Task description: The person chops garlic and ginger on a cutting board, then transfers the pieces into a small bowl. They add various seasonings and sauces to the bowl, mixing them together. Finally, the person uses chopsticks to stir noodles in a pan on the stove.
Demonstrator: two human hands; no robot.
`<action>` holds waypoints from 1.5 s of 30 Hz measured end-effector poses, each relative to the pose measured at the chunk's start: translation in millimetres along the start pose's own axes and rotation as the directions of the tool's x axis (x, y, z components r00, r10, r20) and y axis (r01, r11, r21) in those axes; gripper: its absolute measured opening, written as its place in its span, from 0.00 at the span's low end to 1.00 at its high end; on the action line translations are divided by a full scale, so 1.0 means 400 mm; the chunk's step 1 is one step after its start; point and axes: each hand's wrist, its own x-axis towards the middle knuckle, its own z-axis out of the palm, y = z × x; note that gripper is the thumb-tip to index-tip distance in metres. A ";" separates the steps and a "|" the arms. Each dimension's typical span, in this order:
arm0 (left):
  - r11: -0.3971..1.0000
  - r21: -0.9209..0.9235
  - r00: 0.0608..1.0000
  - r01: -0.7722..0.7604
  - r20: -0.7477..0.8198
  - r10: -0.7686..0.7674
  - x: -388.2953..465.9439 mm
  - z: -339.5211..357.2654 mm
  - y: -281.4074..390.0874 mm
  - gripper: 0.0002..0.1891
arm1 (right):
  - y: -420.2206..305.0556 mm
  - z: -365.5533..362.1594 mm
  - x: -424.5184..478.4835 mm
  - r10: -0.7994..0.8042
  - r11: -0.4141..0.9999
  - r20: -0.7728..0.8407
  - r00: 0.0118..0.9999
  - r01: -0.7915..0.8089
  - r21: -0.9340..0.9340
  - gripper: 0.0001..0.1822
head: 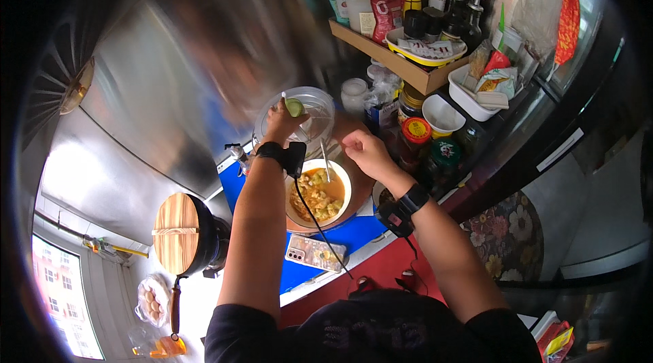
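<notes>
In the head view, my left hand [283, 121] is closed around a small green-topped container [294, 107] with a pale spout or handle. It is over a large round clear plastic container [324, 103]. My right hand [365, 151] hovers to the right, fingers curled, with nothing visible in it. Between my forearms a white bowl [347, 192] of orange soup with chunks of food [317, 195] stands on a round brown board [357, 184]. A metal spoon [325, 159] leans in the bowl. The exact kind of the green-topped item cannot be told.
A phone [316, 252] lies near the blue counter's [375, 230] front edge. Jars [417, 131], a white cup [443, 114] and a cardboard tray [387, 57] of bottles stand at right. A wok with a wooden lid [176, 245] and bagged eggs [153, 302] are at left.
</notes>
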 end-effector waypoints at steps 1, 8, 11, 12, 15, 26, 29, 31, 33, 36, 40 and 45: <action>1.000 0.009 1.000 0.005 -0.019 -0.005 -0.004 -0.002 0.011 0.59 | -0.004 -0.007 -0.002 0.016 1.000 -0.012 1.000 -0.016 0.001 0.09; 0.955 0.054 0.919 -0.293 -0.258 0.296 -0.060 -0.049 0.144 0.42 | -0.004 -0.077 -0.024 0.038 0.996 -0.052 0.998 -0.034 0.076 0.10; 0.921 -0.230 0.950 -0.313 -0.087 0.300 -0.102 -0.054 0.239 0.40 | 0.011 -0.095 -0.046 0.027 0.979 -0.098 0.995 -0.006 0.206 0.11; 0.891 -0.331 0.950 -0.311 -0.108 0.292 -0.106 -0.017 0.255 0.33 | 0.025 -0.102 -0.053 0.063 0.960 -0.069 0.996 -0.042 0.278 0.12; 0.599 -0.790 0.961 -0.131 0.046 0.271 -0.121 0.049 0.308 0.34 | 0.020 -0.139 -0.078 0.116 0.911 -0.049 0.992 -0.087 0.403 0.12; 0.961 0.003 0.942 -0.277 0.200 0.271 0.156 0.207 0.364 0.50 | 0.032 -0.230 -0.091 -0.065 0.995 0.298 0.952 0.037 0.097 0.10; 0.935 0.177 0.917 -0.308 0.316 0.242 0.195 0.249 0.377 0.49 | 0.044 -0.234 -0.089 -0.140 0.984 0.309 0.941 0.098 0.147 0.09; 0.919 0.108 0.873 -0.379 0.372 0.316 0.228 0.272 0.369 0.52 | 0.052 -0.245 -0.093 -0.125 0.987 0.323 0.938 0.084 0.138 0.09; 0.904 0.164 0.883 -0.394 0.339 0.324 0.283 0.323 0.300 0.54 | 0.023 -0.267 -0.093 -0.083 0.996 0.434 0.897 0.068 0.051 0.10; 0.903 0.142 0.854 -0.405 0.413 0.318 0.309 0.341 0.342 0.56 | 0.043 -0.289 -0.105 -0.034 0.991 0.393 0.919 -0.021 0.135 0.10; 0.913 0.213 0.869 -0.348 0.438 0.229 0.328 0.341 0.361 0.56 | 0.041 -0.297 -0.094 0.030 0.992 0.218 0.976 -0.056 0.115 0.08; 0.841 0.350 0.873 -0.414 0.415 0.257 0.333 0.336 0.355 0.57 | 0.056 -0.264 -0.082 0.015 0.991 0.101 0.995 -0.028 0.129 0.11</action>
